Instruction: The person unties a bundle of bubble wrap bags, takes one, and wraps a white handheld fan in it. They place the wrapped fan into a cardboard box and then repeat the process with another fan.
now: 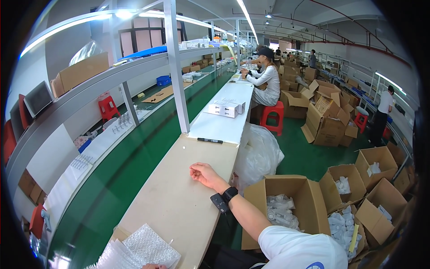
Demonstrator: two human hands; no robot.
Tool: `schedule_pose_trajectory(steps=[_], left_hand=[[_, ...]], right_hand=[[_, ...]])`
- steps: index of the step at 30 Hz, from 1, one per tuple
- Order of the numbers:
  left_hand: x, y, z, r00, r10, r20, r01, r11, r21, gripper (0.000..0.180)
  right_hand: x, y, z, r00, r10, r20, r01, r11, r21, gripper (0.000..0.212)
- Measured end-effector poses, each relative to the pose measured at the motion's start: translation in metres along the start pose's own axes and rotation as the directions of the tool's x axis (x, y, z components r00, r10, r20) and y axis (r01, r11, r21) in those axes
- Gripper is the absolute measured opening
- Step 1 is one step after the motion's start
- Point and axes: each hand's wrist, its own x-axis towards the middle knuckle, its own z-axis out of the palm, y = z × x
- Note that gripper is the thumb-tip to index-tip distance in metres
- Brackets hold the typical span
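Right hand [202, 173] rested at frame centre on the beige workbench [174, 210], fingers loosely curled, holding nothing. Left hand [152, 266], bottom edge beside bubble wrap [148, 249], grip indeterminable.

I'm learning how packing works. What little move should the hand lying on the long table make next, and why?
Probably draw the right hand back toward the bubble wrap sheets. It lies on the bare bench, fingers loosely curled, seemingly holding nothing. The left hand just shows at the picture's lower edge beside those sheets, so that looks like where the work is.
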Motion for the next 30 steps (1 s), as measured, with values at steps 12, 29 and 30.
schedule_pose_trajectory(steps=[12, 29, 30], left_hand=[[-0.0003, 0.0006, -0.0017, 1.0, 0.024, -0.007, -0.024, 0.999, -0.037, 0.022], [-0.003, 0.0006, -0.0007, 0.999, -0.045, 0.012, 0.045, 0.999, -0.029, 0.02], [-0.0033, 0.0002, -0.0003, 0.999, -0.046, 0.016, 0.047, 0.998, -0.03, 0.02]], right_hand=[[-0.0021, -0.0005, -0.0008, 1.0, -0.003, 0.015, 0.004, 1.0, -0.013, 0.012], [-0.0029, -0.0032, 0.0014, 1.0, 0.006, 0.002, -0.006, 1.0, -0.021, 0.011], [-0.0028, -0.0028, 0.0018, 1.0, 0.006, 0.003, -0.006, 1.0, -0.019, 0.011]])
